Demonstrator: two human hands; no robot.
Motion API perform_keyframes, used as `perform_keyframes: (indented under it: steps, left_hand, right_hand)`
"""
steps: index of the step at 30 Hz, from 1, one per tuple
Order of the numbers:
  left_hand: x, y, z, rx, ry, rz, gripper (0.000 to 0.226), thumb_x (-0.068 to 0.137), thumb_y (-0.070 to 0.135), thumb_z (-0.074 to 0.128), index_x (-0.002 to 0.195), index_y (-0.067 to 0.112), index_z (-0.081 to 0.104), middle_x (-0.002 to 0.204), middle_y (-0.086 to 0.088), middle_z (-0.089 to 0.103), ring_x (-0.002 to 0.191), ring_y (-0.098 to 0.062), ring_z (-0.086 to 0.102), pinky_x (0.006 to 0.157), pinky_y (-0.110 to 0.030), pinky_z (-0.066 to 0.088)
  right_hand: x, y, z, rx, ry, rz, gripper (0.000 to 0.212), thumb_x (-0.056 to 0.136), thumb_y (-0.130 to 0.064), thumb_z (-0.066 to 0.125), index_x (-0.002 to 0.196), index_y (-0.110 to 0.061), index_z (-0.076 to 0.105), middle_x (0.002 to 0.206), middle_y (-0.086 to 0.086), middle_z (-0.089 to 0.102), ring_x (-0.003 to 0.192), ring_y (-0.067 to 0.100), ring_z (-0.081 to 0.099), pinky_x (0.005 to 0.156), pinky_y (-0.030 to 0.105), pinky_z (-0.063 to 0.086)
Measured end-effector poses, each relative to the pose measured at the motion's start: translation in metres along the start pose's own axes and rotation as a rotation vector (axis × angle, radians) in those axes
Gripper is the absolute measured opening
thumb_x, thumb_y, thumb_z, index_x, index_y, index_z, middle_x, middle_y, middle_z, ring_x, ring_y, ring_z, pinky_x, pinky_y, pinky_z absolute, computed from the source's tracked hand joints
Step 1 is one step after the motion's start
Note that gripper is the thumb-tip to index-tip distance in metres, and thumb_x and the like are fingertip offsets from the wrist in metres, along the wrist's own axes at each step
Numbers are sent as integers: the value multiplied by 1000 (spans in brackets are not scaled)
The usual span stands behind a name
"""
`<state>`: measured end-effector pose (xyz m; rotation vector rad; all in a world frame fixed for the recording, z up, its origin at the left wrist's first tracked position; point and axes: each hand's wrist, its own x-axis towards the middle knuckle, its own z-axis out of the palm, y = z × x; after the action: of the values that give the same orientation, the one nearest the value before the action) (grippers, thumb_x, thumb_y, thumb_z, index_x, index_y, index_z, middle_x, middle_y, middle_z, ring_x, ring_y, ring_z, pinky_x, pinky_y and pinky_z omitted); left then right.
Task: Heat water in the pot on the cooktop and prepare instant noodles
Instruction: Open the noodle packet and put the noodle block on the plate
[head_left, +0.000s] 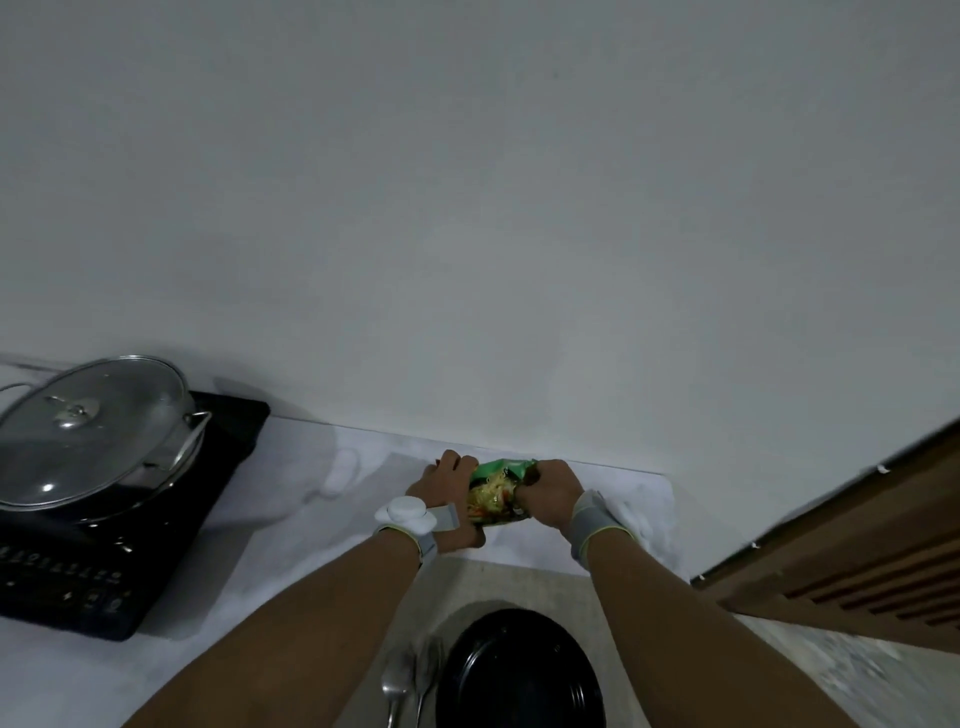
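A green instant noodle packet (496, 488) is held above the white counter near the wall. My left hand (447, 480) grips its left side and my right hand (553, 486) grips its right side, both with curled fingers. A steel pot (98, 467) with a glass lid (88, 421) sits on a black induction cooktop (104, 571) at the left. What is inside the pot is hidden by the lid.
A black bowl (519, 675) stands near the counter's front edge, with a fork (396, 686) and a spoon (428, 670) to its left. A wooden louvred door (857, 545) closes off the right. A white wall rises behind the counter (311, 493).
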<state>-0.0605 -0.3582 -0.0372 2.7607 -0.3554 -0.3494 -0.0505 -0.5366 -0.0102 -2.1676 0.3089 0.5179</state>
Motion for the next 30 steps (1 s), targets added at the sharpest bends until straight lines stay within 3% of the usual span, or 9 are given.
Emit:
perform_keyframes:
  steps: [3,8,12,15,17,19,20,24,30]
  left_hand:
    - [-12,-5,-24,-22,53,8,89,46,45,73,125,21,40,113,-2,42,92,-25,51,71,-42,56]
    - [-33,-7,-50,-51,134,44,74,55,32,75,121,16,45,114,-7,44,93,-29,55,72,-42,56]
    - [-48,-6,-67,-80,160,54,72,58,32,76,119,14,45,114,-9,44,90,-29,57,71,-40,55]
    - [-60,-6,-80,-105,188,73,72,57,32,77,119,13,45,113,-9,44,88,-30,58,68,-37,52]
    - [-70,-7,-90,-136,207,91,70,56,30,77,116,12,46,110,-10,44,85,-32,58,64,-35,50]
    - [-76,-4,-96,-171,226,92,68,56,28,77,114,12,47,108,-10,45,81,-33,59,62,-32,46]
    - [-81,-4,-100,-182,247,98,68,56,28,78,115,12,48,107,-10,45,79,-33,59,61,-31,45]
    - [-96,-2,-113,-186,277,104,69,58,27,79,118,11,48,110,-11,46,81,-33,60,64,-36,52]
    - [-114,3,-131,-211,302,108,58,66,23,74,115,9,48,110,-13,46,83,-35,60,67,-37,50]
  right_hand:
    - [-18,-26,-6,32,37,-30,12,76,-4,61,65,-3,64,60,6,56,59,20,53,57,28,43]
    - [-48,-59,-6,32,118,-79,12,79,-5,60,74,3,68,66,10,57,59,19,53,52,22,40]
    - [-66,-71,-4,55,193,-115,21,80,-9,62,93,0,75,90,15,69,86,30,66,77,36,57]
    - [-86,-80,-4,92,280,-149,27,85,-20,64,105,-4,73,108,18,71,102,35,67,92,45,55]
    - [-102,-85,-5,122,336,-163,25,86,-25,64,101,-6,72,103,16,72,96,33,68,84,43,58]
    - [-113,-89,-8,160,376,-173,14,87,-27,65,88,-14,70,93,11,73,83,26,69,65,29,59]
    - [-121,-92,-8,167,407,-189,11,87,-28,65,85,-18,68,92,11,73,80,24,69,63,27,57]
    - [-137,-95,-15,173,486,-229,17,91,-23,62,97,-11,72,94,12,74,93,32,69,87,43,56]
    - [-158,-97,-25,296,583,-248,22,93,-25,59,103,-9,71,100,13,73,96,32,68,90,46,55]
